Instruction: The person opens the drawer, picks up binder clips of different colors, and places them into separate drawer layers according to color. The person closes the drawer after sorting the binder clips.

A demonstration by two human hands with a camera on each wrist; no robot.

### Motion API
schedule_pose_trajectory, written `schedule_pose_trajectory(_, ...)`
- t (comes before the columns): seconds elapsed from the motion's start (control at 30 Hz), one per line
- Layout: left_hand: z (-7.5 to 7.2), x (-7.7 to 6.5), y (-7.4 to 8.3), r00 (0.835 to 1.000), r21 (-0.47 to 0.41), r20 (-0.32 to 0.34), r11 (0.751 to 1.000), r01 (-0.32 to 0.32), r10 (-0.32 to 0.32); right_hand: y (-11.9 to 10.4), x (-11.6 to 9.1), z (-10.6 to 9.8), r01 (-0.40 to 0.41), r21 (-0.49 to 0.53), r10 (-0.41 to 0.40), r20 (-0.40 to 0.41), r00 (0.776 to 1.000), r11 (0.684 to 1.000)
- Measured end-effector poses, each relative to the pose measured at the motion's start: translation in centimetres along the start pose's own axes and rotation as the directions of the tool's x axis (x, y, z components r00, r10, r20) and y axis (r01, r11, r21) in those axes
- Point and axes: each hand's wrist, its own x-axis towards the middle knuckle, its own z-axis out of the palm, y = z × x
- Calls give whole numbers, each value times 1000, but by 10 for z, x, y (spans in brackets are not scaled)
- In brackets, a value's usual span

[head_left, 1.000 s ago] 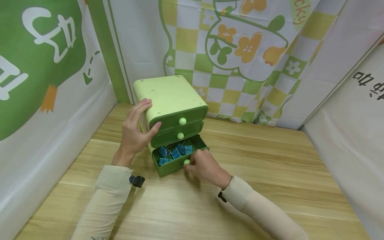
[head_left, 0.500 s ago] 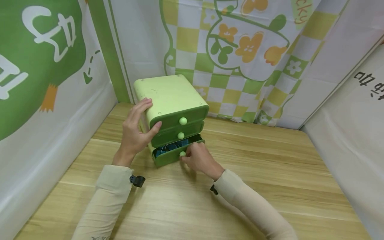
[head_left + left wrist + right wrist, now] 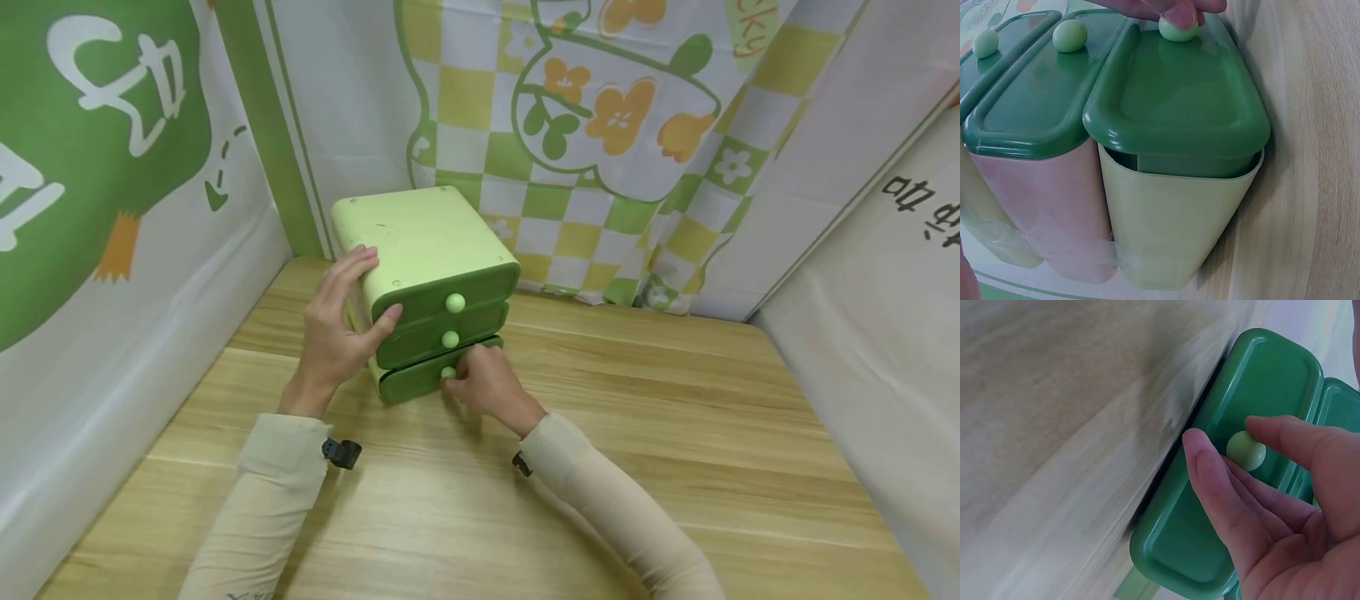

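Note:
A small light-green cabinet [image 3: 427, 229] with three dark green drawers stands on the table. My left hand [image 3: 337, 333] rests against its left side, fingertips at the top edge and thumb on the front. The right hand [image 3: 487, 383] pinches the pale green round knob [image 3: 1245, 450] of the bottom drawer [image 3: 408, 382] between thumb and fingers. This drawer sits slightly out, and a narrow gap shows behind its front [image 3: 1191, 94] in the left wrist view. Both upper drawers are pushed in. The bottom drawer's contents are hidden.
Wood-grain table [image 3: 675, 450] extends in front and to the right of the cabinet. A patterned curtain [image 3: 555, 208] hangs close behind it. White printed sheets stand along the left [image 3: 150, 333] and right sides.
My right hand has pushed the bottom drawer inward by its knob, and the blue binder clips inside have gone out of sight. The left hand has stayed on the cabinet.

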Motion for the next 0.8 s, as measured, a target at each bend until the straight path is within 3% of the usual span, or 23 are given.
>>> schedule_pose_trajectory(0.27, 1, 0, -1, 1000, -6, 2, 1000, 5, -5, 1, 7, 3, -29, 4, 29, -20, 999, 1000)
schedule_pose_trajectory(0.47, -3, -1, 0, 1000, 8, 11, 1000, 16, -16, 7, 6, -3, 11, 31, -13, 49, 999, 999)
schedule_pose_trajectory(0.63, -7, 1, 2, 999, 3, 42, 1000, 1, -1, 16, -9, -21, 9, 62, -16, 123, 992, 998)
schedule_pose_trajectory(0.8, -14, 7, 6, 997, -12, 70, 1000, -24, 25, 25, -34, -49, -40, 3, 39, 160, 986, 999)
